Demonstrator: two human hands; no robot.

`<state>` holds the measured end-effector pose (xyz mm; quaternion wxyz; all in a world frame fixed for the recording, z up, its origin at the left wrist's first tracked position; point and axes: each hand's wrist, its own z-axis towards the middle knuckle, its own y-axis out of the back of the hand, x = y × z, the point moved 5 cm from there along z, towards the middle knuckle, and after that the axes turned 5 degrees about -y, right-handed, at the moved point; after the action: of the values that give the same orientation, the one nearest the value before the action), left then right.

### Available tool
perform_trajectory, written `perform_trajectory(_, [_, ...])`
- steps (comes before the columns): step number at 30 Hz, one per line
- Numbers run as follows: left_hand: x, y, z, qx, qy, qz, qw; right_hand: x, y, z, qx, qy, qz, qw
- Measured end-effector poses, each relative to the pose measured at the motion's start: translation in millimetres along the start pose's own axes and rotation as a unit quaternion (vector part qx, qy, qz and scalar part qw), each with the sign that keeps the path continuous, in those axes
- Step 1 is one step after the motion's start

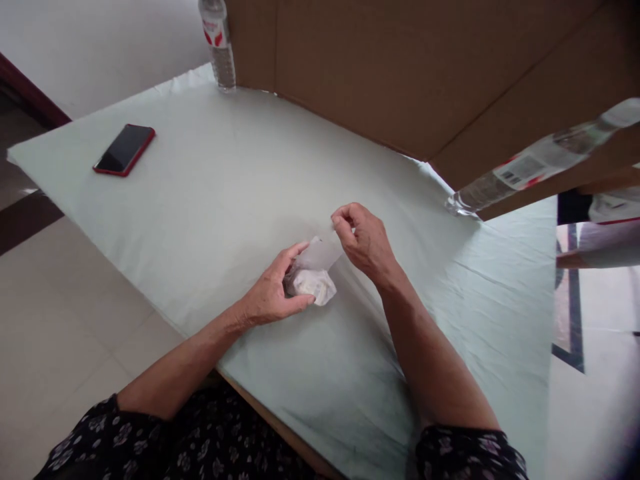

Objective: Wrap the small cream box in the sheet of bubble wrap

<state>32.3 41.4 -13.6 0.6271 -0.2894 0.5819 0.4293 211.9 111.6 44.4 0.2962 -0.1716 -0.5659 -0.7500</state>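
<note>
A small white bundle (316, 285), wrapped in thin crinkled material, rests on the pale green tablecloth. What is inside it cannot be made out. My left hand (273, 288) grips it from the left, thumb at the near side and fingers at the far side. From the bundle a thin translucent sheet (321, 253) stretches up and to the right. Its upper right part reaches my right hand (364, 239), whose thumb and forefinger are pinched together on its edge. Whether the sheet is plastic or paper is unclear.
A phone in a red case (125, 150) lies at the far left of the table. Beyond my hands stands a large brown cardboard panel (350, 73), with one water bottle (218, 47) at its left and another bottle (535, 160) at its right. A person (607, 227) is partly visible at right.
</note>
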Motion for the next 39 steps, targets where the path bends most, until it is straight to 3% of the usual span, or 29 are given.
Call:
perform_trajectory(4, [3, 0.5, 0, 0.011, 0.059, -0.076, 0.995, -9, -9, 20, -0.013, 0.003, -0.012, 1.000])
perform_trajectory(8, [8, 5.8, 3, -0.029, 0.095, -0.189, 0.977, -13, -9, 34, -0.031, -0.008, -0.013, 0.999])
perform_trajectory(13, [14, 9.8, 4, -0.078, 0.139, -0.274, 0.948, -3, 17, -7, -0.070, -0.061, 0.027, 0.995])
perform_trajectory(17, [10, 8.9, 4, -0.084, 0.132, -0.294, 0.943, 24, 5, -49, 0.057, -0.058, 0.021, 0.997])
perform_trajectory(20, [8, 7.5, 4, -0.068, 0.113, -0.288, 0.948, 35, -17, -58, 0.114, -0.071, -0.059, 0.989])
perform_trajectory(24, [7, 9.4, 6, -0.057, 0.080, -0.269, 0.958, 28, -26, -49, 0.115, -0.094, -0.087, 0.985])
perform_trajectory(27, [9, 13.8, 8, -0.089, 0.074, -0.281, 0.953, 10, -19, -47, 0.088, -0.129, 0.045, 0.987])
perform_trajectory(29, [11, 16.1, 8, -0.117, 0.079, -0.304, 0.942, -6, -16, -51, 0.071, -0.179, 0.196, 0.962])
perform_trajectory(33, [12, 22.1, 9, -0.166, 0.055, -0.299, 0.938, -33, -23, -64, 0.045, -0.277, 0.397, 0.874])
perform_trajectory(37, [6, 35.0, 5, -0.241, 0.009, -0.073, 0.968, -36, -36, -66, 0.065, -0.299, 0.486, 0.819])
perform_trajectory(39, [1, 36.3, 3, -0.246, 0.015, 0.052, 0.968, -30, -42, -64, 0.088, -0.297, 0.530, 0.790])
